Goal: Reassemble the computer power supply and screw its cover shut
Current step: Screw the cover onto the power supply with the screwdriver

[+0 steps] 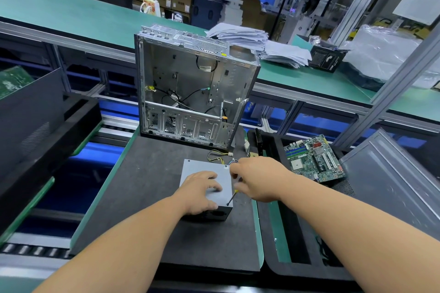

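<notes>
On the dark bench mat (pixel 147 197) before the empty computer case (pixel 190 88), the left hand (pixel 202 191) lay flat-fingered on the power supply (pixel 204 171) while the right hand (pixel 256 179) gripped a screwdriver (pixel 232 197) at its near corner, where the tilted tip might slip off the screw.

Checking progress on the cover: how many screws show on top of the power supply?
2 on the power supply cover: far-left corner screw and far-right corner screw. The screwdriver tip sits at the near-right corner; the left hand may hide others.
</notes>
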